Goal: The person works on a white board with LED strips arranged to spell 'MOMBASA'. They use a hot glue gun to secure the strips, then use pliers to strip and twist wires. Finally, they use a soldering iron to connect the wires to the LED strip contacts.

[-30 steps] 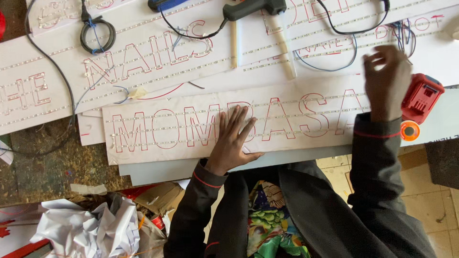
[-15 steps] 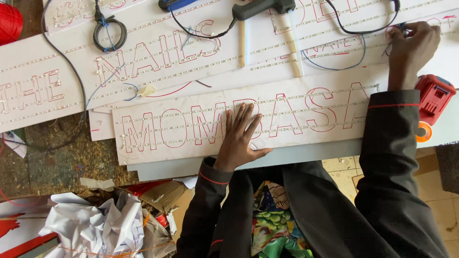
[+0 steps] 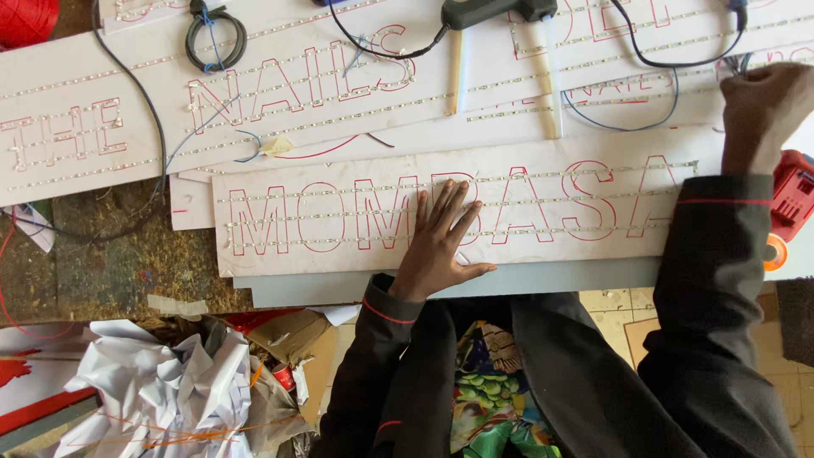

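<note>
Pressing flat on the near white sign board (image 3: pixel 543 203), left hand (image 3: pixel 441 242) lies palm down, fingers (image 3: pixel 445 208) straight and slightly fanned, thumb splayed out to the side toward the board's near edge; nothing gripped, just bearing on the surface over the red-outlined letters and the thin LED strips running across them. Right hand (image 3: pixel 759 110) is up at the far right corner, fingers curled in together, knuckles up, bunched at a cluster of thin wires (image 3: pixel 733 64); cannot tell if it actually pinches one, fingertips hidden under the hand. Both arms in dark sleeves with thin red cuff lines. Near board sits on a grey panel (image 3: pixel 526 280) at the bench edge, overlapping a second, longer white lettered board (image 3: pixel 102 110) behind it, also strung with LED strips. Black glue gun (image 3: pixel 496 10) at top centre, two pale glue sticks (image 3: pixel 547 80) lying on the far board below it. Black cable (image 3: pixel 670 55) loops near the right hand, blue wire loop (image 3: pixel 623 119) just under it. Coiled black wire bundle (image 3: pixel 215 36) top left, red spool (image 3: pixel 25 19) in the corner. Red power-tool battery (image 3: pixel 793 195) just right of the right forearm, orange tape roll (image 3: pixel 773 253) beside it. Crumpled white paper (image 3: pixel 161 394) and cardboard scraps bottom left, below the bench.
</note>
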